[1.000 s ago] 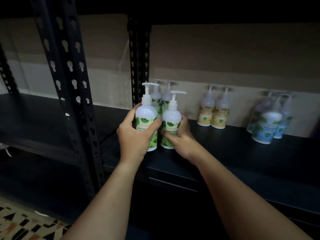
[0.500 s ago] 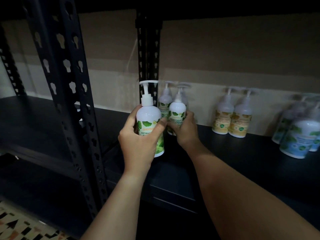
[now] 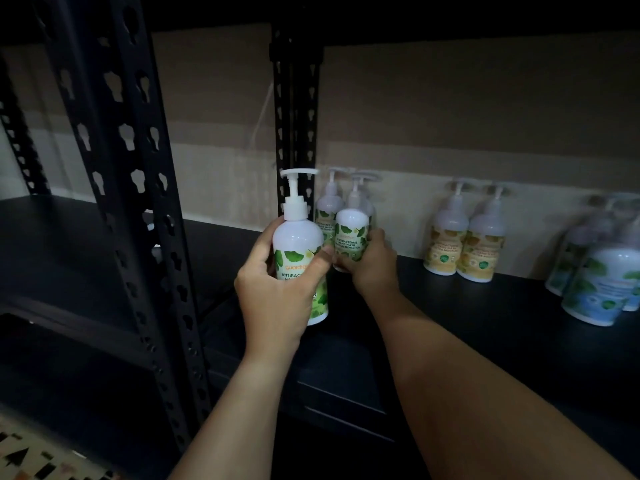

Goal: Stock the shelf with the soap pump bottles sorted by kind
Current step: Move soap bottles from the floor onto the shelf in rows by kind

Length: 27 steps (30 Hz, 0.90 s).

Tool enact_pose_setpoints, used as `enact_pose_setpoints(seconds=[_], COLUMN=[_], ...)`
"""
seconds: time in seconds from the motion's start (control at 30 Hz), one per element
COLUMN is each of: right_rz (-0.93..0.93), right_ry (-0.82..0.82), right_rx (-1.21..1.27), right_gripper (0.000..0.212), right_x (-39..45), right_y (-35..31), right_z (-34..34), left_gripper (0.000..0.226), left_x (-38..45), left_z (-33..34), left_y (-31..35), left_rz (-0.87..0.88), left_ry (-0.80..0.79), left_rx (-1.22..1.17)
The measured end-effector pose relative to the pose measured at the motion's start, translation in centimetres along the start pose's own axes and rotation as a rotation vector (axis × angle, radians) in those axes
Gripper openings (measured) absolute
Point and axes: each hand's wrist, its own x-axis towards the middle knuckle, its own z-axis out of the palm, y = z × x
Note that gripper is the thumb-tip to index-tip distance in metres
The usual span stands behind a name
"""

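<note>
The left hand [image 3: 277, 289] grips a green bottle [image 3: 300, 258], fingers curled round its body, held low over the front of the shelf [image 3: 467, 327]; whether its base touches I cannot tell; the right hand [image 3: 372, 261] clasps a second green bottle [image 3: 350, 237], pressed up against the green pair [image 3: 330, 209] at the back by the post [image 3: 294, 116]; further right stand the yellow pair [image 3: 464, 244], then the blue group [image 3: 599, 278] at the edge. A hard shove could knock the back pair into the wall, I judge; the tall pump heads make them top-heavy. Against half a second ago, the right hand's bottle sits much where it was, and the left one has barely moved.
</note>
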Motion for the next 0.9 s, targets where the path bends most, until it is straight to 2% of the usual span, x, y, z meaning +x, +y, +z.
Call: enact_pose_setpoints(seconds=[0.2,0.5,0.9], right_rz=[0.023,0.032,0.053], right_ry=[-0.004,-0.006,-0.025], right_rx=[-0.088,-0.088,-0.064], right_gripper=[0.068,0.074,0.06], right_x=[0.1,-0.21,-0.38], right_y=[-0.28,-0.16,0.05], right_z=[0.32,0.29,-0.36], left_gripper=[0.052,0.054,0.053], left_x=[-0.01,0.05,0.17], left_z=[0.05,0.05,0.07], left_y=[0.01,0.0,-0.35], left_rz=[0.005,-0.001,0.005], left_ry=[-0.004,0.0,-0.01], left_rx=[-0.001,-0.012,-0.011])
